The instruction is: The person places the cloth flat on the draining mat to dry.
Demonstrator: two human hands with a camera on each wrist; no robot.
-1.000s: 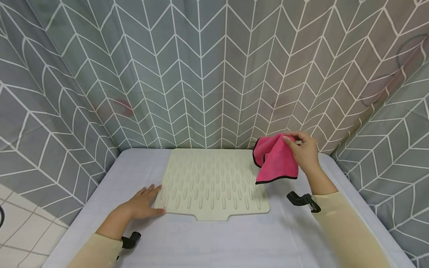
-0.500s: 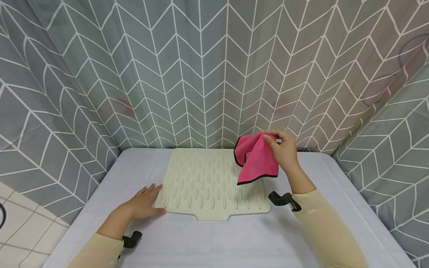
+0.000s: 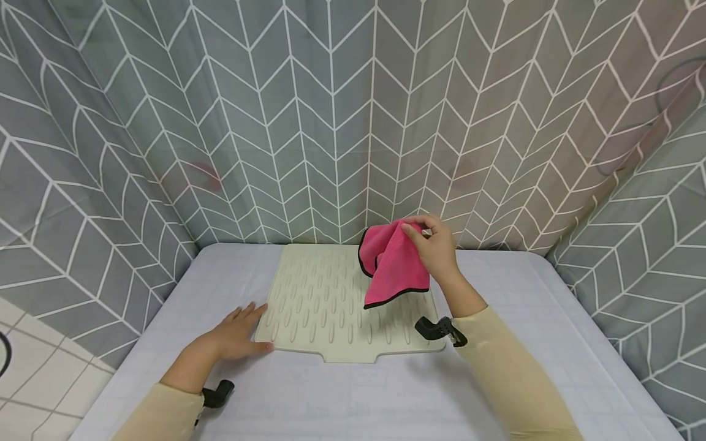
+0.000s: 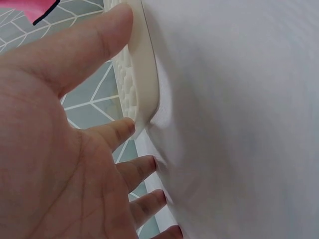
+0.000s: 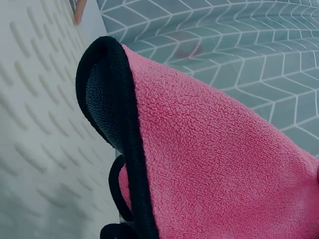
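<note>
The white surface [image 3: 353, 398] carries the cream mat [image 3: 314, 300], which hasn't shifted; the pink cloth [image 3: 394, 263] has travelled left from the mat's right edge to hang over its right half, lifted clear, I judge. My right hand [image 3: 436, 245] pinches the cloth's top; my left hand [image 3: 234, 335], fingers spread, touches the mat's near-left edge.

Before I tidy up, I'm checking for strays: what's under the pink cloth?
The cream ridged mat lies below the raised pink cloth; the patch the cloth covers in the head view can't be seen.
</note>
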